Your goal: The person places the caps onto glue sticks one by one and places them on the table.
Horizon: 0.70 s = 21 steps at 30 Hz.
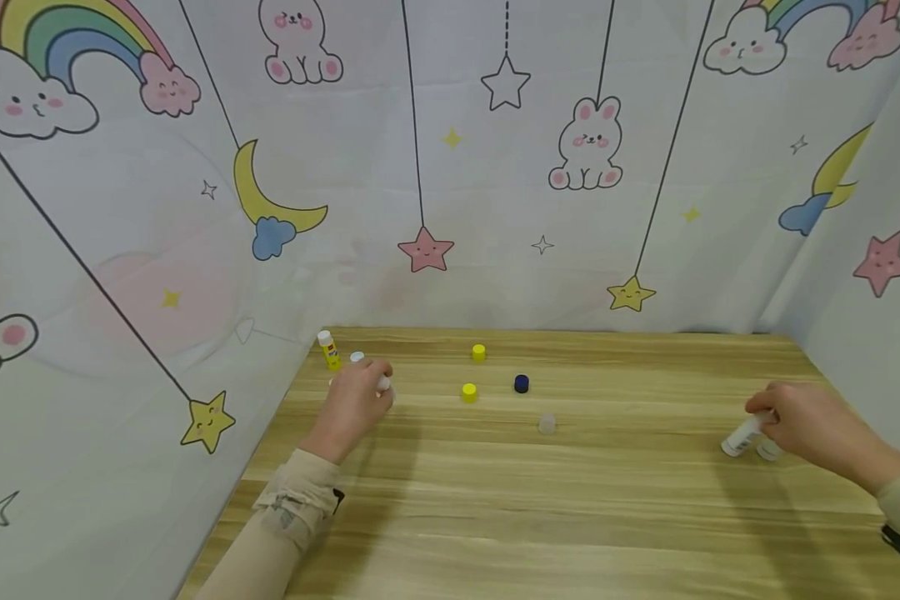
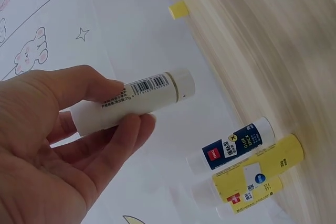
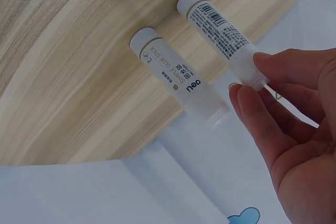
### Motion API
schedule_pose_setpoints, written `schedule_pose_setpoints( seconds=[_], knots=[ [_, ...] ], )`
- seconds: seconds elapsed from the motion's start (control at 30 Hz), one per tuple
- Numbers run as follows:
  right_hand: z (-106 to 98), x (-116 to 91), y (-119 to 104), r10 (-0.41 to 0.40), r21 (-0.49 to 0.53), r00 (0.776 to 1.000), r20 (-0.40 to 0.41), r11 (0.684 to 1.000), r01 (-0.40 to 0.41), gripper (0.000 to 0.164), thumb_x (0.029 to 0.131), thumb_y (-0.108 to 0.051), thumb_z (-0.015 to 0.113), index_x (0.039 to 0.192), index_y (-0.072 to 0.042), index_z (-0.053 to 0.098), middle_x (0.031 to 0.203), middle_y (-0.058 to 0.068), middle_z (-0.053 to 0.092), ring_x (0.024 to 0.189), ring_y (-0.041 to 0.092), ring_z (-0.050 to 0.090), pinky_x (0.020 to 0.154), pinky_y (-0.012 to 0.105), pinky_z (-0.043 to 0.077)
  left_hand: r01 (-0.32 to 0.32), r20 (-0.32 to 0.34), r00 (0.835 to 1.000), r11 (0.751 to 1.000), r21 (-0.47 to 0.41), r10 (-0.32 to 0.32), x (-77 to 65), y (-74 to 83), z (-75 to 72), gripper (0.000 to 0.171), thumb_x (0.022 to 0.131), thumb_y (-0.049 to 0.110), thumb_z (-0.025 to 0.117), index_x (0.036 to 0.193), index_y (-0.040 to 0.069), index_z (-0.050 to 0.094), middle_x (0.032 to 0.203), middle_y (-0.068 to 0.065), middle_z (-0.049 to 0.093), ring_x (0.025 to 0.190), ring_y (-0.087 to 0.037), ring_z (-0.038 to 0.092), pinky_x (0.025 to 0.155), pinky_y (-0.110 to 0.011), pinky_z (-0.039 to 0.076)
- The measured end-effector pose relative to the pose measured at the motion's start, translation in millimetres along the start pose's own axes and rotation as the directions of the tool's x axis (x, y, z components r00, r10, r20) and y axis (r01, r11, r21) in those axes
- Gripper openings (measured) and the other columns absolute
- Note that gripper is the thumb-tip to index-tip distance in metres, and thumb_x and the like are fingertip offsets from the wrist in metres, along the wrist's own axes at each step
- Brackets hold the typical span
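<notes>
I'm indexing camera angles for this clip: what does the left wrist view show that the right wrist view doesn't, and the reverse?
Left wrist only: the left hand gripping a capless-looking or capped white tube (I can't tell which), a dark-blue glue stick, two yellow glue sticks, two yellow caps.
Right wrist only: the right hand pinching another white glue stick, plus an unheld one beside it.
Both: wooden table, printed cloth.

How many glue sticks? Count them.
6: a white stick in the left hand; one blue-labelled stick, two yellow sticks nearby; one white stick in the right hand, another white stick beside it.
</notes>
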State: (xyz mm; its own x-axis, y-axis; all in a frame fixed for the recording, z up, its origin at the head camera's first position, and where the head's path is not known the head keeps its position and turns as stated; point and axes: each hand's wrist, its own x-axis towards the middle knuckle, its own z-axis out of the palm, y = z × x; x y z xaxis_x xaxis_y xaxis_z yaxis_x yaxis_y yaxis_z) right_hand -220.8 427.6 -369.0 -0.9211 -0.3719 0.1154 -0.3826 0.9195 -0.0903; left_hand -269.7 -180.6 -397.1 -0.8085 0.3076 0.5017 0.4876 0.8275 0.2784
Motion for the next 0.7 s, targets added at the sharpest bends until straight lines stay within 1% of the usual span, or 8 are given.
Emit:
schedule_pose_setpoints(
  seconds=[0.17, 0.33, 0.43, 0.57, 0.7],
  knots=[
    [1.8, 1.2, 1.0, -0.022, -0.029, 0.999, -0.023, 0.999, 0.022, 0.021, 0.074, 0.003, 0.078, 0.094, -0.002, 0.076, 0.089, 0.01, 0.071, 0.075, 0.028, 0.068, 0.06, 0.042, 0.055, 0.021, -0.027, 0.999, 1.0, -0.009, -0.021, 0.2, 0.8, 2.7, 0.022, 0.08, -0.004, 0.076, 0.1, 0.0, 0.068, 0.096, -0.015, 0.069, 0.081, -0.03, 0.068, 0.067, -0.043, 0.056],
    [3.8, 2.3, 1.4, -0.032, -0.033, 0.999, -0.012, 0.999, 0.031, 0.021, 0.074, 0.002, 0.079, 0.094, -0.002, 0.075, 0.089, 0.01, 0.07, 0.074, 0.028, 0.067, 0.06, 0.043, 0.054, 0.031, -0.052, 0.998, 1.0, -0.007, -0.031, -0.7, 2.5, 3.4, 0.021, 0.076, -0.007, 0.078, 0.093, 0.0, 0.068, 0.091, -0.013, 0.068, 0.079, -0.029, 0.067, 0.068, -0.044, 0.056],
    [4.6, 3.3, 0.7, -0.032, -0.024, 0.999, -0.012, 0.999, 0.032, 0.021, 0.075, 0.001, 0.079, 0.096, -0.001, 0.075, 0.09, 0.011, 0.07, 0.076, 0.031, 0.067, 0.061, 0.044, 0.055, 0.033, -0.052, 0.998, 0.999, -0.009, -0.034, -1.3, 3.6, 2.2, 0.018, 0.076, -0.008, 0.077, 0.092, -0.001, 0.07, 0.09, -0.012, 0.068, 0.079, -0.028, 0.067, 0.068, -0.044, 0.056],
    [5.3, 5.3, -1.2, -0.039, -0.015, 0.999, -0.017, 0.999, 0.039, 0.022, 0.076, -0.001, 0.081, 0.097, -0.002, 0.075, 0.091, 0.011, 0.07, 0.077, 0.031, 0.068, 0.063, 0.045, 0.055, 0.046, -0.045, 0.998, 0.999, -0.019, -0.046, -1.9, 4.3, 1.2, 0.016, 0.077, -0.008, 0.075, 0.091, -0.001, 0.073, 0.088, -0.01, 0.066, 0.078, -0.026, 0.065, 0.068, -0.043, 0.056],
    [5.9, 6.6, -1.4, -0.016, -0.007, 1.0, -0.002, 1.0, 0.016, 0.025, 0.079, -0.006, 0.082, 0.102, -0.001, 0.074, 0.094, 0.013, 0.071, 0.08, 0.033, 0.068, 0.064, 0.047, 0.055, 0.071, -0.037, 0.997, 0.997, -0.033, -0.072, -3.0, 5.3, 1.4, 0.014, 0.079, -0.004, 0.076, 0.091, 0.0, 0.072, 0.089, -0.009, 0.065, 0.08, -0.025, 0.063, 0.069, -0.042, 0.055]
  ],
)
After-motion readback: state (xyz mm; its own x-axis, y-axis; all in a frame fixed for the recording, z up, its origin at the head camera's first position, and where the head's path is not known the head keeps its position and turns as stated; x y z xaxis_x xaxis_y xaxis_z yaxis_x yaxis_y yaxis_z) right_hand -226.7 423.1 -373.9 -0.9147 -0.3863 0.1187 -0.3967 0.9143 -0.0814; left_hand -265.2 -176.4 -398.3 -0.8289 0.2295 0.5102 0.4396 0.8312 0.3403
